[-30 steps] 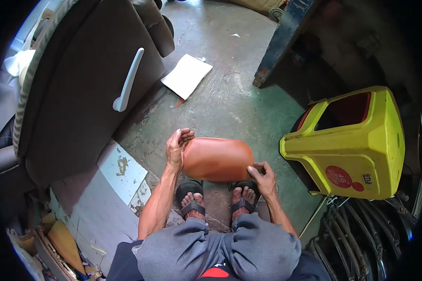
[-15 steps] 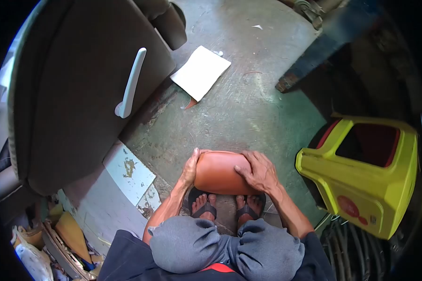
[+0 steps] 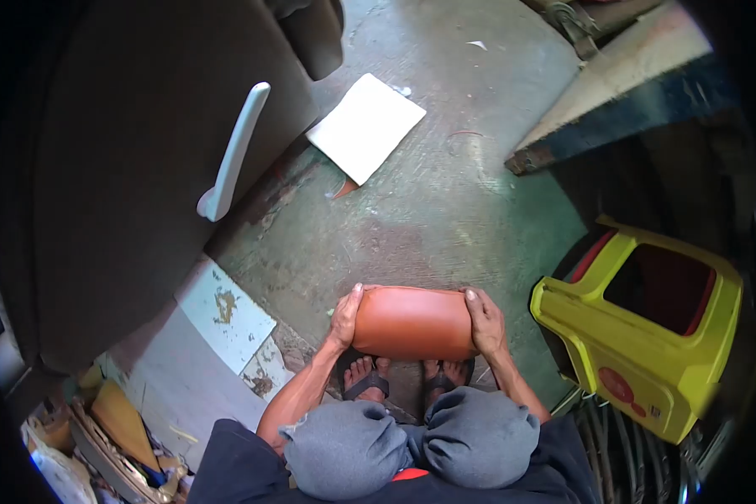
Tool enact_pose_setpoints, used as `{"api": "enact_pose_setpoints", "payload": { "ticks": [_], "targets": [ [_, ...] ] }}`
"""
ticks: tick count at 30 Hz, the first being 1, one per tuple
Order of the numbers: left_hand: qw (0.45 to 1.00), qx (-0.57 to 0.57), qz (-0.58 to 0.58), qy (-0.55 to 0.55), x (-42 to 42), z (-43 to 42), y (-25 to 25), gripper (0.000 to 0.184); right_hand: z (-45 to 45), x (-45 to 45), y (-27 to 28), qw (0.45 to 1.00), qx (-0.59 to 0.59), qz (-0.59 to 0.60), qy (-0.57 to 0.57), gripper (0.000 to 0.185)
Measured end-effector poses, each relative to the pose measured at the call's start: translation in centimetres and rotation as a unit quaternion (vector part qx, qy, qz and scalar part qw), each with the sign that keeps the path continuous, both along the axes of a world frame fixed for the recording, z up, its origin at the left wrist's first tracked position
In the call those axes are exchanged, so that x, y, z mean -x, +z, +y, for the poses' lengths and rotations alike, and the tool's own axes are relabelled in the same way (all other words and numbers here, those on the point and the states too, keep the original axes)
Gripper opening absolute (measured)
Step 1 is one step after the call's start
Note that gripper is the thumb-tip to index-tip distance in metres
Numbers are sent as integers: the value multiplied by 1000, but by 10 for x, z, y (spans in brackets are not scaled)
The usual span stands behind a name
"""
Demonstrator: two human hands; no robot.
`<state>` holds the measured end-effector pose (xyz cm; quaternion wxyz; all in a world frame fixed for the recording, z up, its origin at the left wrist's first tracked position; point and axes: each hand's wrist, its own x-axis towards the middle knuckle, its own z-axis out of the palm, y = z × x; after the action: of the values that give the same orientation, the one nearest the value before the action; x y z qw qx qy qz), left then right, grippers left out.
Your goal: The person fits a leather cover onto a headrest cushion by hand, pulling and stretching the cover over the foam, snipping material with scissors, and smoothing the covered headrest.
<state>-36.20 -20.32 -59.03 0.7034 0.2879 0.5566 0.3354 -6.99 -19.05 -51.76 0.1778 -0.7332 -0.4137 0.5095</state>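
While the left hand stayed at its end of the rust-orange leather-look cushion, the right hand had moved off the cushion's face, where it lay half a second earlier, and taken the opposite end. With that, the cushion was gripped evenly from both ends and its whole upper face lay uncovered, which seemed to suit steadying or squaring it more than pressing it.

Each hand was partly curled, about as wide as the cushion's end was thick, with its thumb near the far corner; how the fingers sat underneath could not be told. The cushion lay level between the two hands, just beyond the two sandals.

There was one cushion. Beyond the hands lay one white sheet, with one brown scrap poking out at its near corner. Past the left hand stood one dark upholstered seat panel with one pale lever, and nearer that hand one flaking white board. Well to the right of the right hand was one yellow plastic casing with one large red-rimmed opening; the dark rods below it were too tangled to count
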Motion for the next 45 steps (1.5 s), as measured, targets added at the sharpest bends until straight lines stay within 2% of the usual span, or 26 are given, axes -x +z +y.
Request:
{"api": "enact_pose_setpoints", "payload": {
  "ticks": [2, 4, 5, 6, 7, 8, 10, 11, 14, 18, 22, 24, 25, 26, 27, 28, 29, 30, 31, 32, 33, 35, 39, 41, 43, 45],
  "targets": [
    [999, -2, 1, -35, 4, 6, -1, 61, 10, -3, 3, 998, 7, 26, 59, 49],
    [998, 14, -34, -47, 2, 25, 22, 52, 25, -5, 12, 996, -2, 59, 70, 57],
    [988, -52, 108, -95, -1, 36, 40, 50, 34, -5, 21, 987, -10, 39, 157, 59],
    [951, -122, 247, -141, -3, 46, 58, 50, 41, -3, 24, 970, -21, 20, 243, 62],
    [935, -158, 268, -171, -15, 53, 76, 49, 44, 2, 20, 967, -19, 4, 253, 55],
    [934, -156, 269, -174, -26, 60, 86, 49, 46, 6, 18, 968, -18, 7, 250, 55],
    [880, -70, 329, -336, -45, 75, 92, 46, 50, 13, 14, 983, 99, -9, 156, 47],
    [890, -48, 348, -290, -51, 73, 84, 39, 47, 14, 6, 989, 60, -24, 136, 40],
    [885, -11, 381, -268, -61, 82, 78, 39, 54, 15, -8, 990, 70, -47, 109, 41],
    [883, 3, 401, -243, -62, 91, 63, 42, 67, 15, -13, 984, 129, -62, 109, 43],
    [882, 21, 353, -312, -49, 98, 48, 47, 65, -5, -33, 979, 129, 33, 156, 52],
    [879, -14, 350, -325, -46, 90, 42, 45, 54, -13, -48, 964, 129, 186, 136, 57],
    [881, 20, 297, -367, -37, 95, 36, 50, 59, -14, -35, 945, 186, 241, 116, 61],
    [879, 13, 298, -372, -19, 90, 23, 50, 50, -17, -36, 948, 179, 241, 111, 61],
    [945, 108, 140, -275, 0, 76, 0, 54, 33, -21, -44, 905, 195, 377, -9, 62],
    [965, 197, -25, -169, 9, 64, -23, 57, 12, -29, -66, 833, 198, 502, -127, 63],
    [966, 182, -28, -180, 6, 48, -48, 57, -31, -35, -136, 940, 99, 285, -158, 66],
    [992, 113, -36, -50, 11, 17, -74, 58, -18, -13, -46, 922, 52, 316, -219, 67],
    [994, 59, -40, 81, 14, -7, -72, 60, -26, -20, -61, 938, 66, 270, -208, 66],
    [994, 75, -34, 74, 20, -22, -73, 60, -37, -26, -74, 951, 88, 223, -194, 64],
    [994, 74, -30, 77, 14, -16, -49, 59, -41, -23, -65, 949, 96, 223, -199, 64],
    [996, 65, 8, 58, 6, 2, -23, 59, -22, -19, -52, 935, 62, 275, -214, 66],
    [996, 71, -6, 47, 8, -1, -8, 60, -27, -22, -62, 914, 44, 333, -226, 66],
    [995, -4, -40, 92, 7, -5, 8, 58, -20, -19, -35, 949, -32, 255, -184, 65],
    [995, -46, -7, 90, 7, -6, 45, 56, -4, -19, -22, 962, -32, 212, -169, 67],
    [991, -100, 22, 87, 4, -4, 50, 55, 19, -22, -20, 981, -19, 126, -149, 72]
  ]
}}
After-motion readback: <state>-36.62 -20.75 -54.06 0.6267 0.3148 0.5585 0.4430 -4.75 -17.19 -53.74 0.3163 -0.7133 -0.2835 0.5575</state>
